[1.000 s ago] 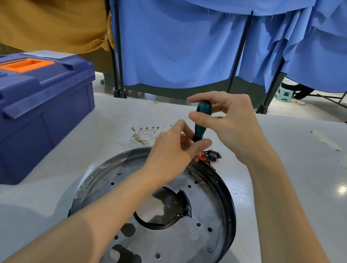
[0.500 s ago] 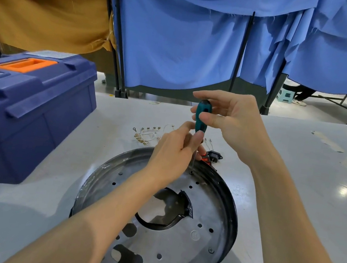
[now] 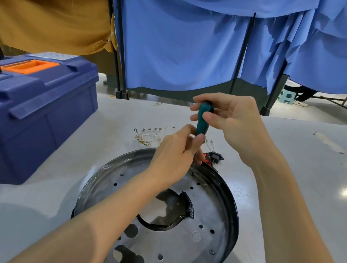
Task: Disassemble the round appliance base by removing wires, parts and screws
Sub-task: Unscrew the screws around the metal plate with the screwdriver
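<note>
— Right hand (image 3: 233, 126) is doing what?
— Curling thumb and fingers round the teal-handled screwdriver (image 3: 202, 119), near its top. Left hand (image 3: 176, 153) is pinching the handle's lower end.
— Axis?
— Standing upright, tip pointing down, touching the far inner edge of the round black-rimmed metal appliance base (image 3: 202, 256), which is lying flat on the grey table (image 3: 25, 211).

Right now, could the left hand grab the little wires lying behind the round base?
Probably yes: the wires lie just beyond the left hand with nothing between, though it must first release the screwdriver.
</note>
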